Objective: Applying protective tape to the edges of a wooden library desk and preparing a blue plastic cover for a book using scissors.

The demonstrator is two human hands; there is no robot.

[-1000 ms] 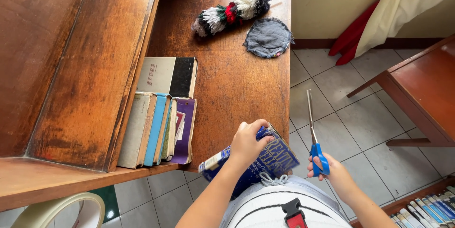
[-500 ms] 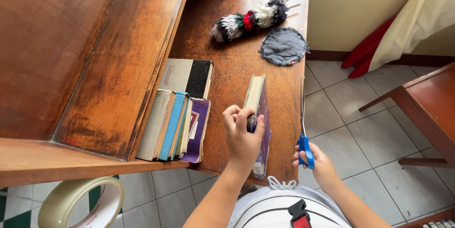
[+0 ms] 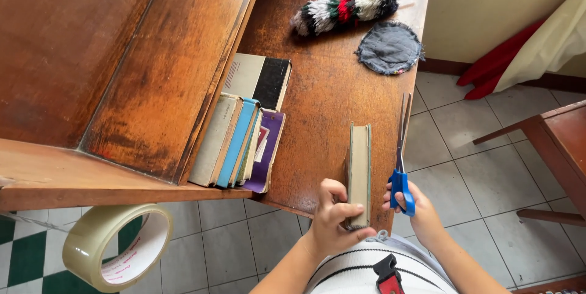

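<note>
Left hand (image 3: pixel 334 217) clamps the upright worn hardback book (image 3: pixel 359 169), long axis running away; just right of the book, right hand (image 3: pixel 412 205) grips blue-handled scissors (image 3: pixel 401 166), blades parallel

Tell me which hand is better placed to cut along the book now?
Right, probably: the right hand holds the scissors, blades alongside the book. The left hand grips the book upright.

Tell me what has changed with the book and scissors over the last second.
The left hand turned the book from lying flat to standing on edge, its grip now on the near end. The right hand swung the scissors in beside the book, blades pointing away. The row of books and wooden desk stayed put.
</note>
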